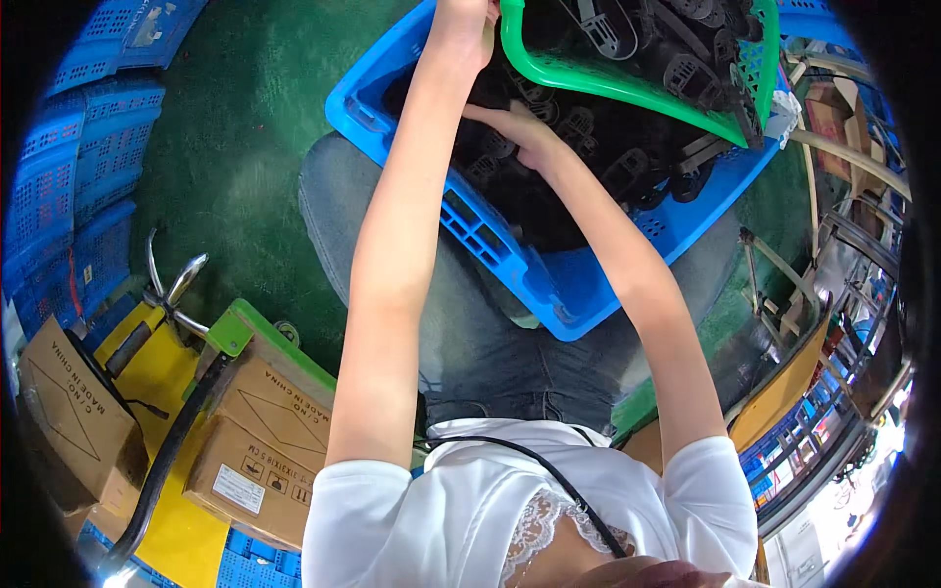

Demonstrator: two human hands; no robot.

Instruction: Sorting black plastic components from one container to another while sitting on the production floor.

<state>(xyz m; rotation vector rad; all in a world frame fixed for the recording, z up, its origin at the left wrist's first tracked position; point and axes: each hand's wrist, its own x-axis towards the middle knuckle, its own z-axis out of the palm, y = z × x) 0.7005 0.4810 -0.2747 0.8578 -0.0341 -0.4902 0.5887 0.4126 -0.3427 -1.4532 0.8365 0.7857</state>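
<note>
At the top edge of the view, my left hand (472, 27) is closed at the rim of a green plastic basket (588, 82); part of the hand is cut off by the frame. The basket is tilted over a blue plastic crate (578, 309) and holds black plastic parts (691, 73) with buckle-like shapes. Inside the crate, my right hand (524, 135) lies on a heap of similar black parts (573, 186). Its visible fingers stretch out to the left, apart from the thumb, while the fingertips disappear behind my left forearm.
The crate rests across my knees above a green floor (235, 127). Stacked blue crates (108, 147) line the left side. Cardboard boxes (260, 431) and a metal-handled trolley (172, 294) stand at lower left. Metal frames and racks (843, 255) crowd the right.
</note>
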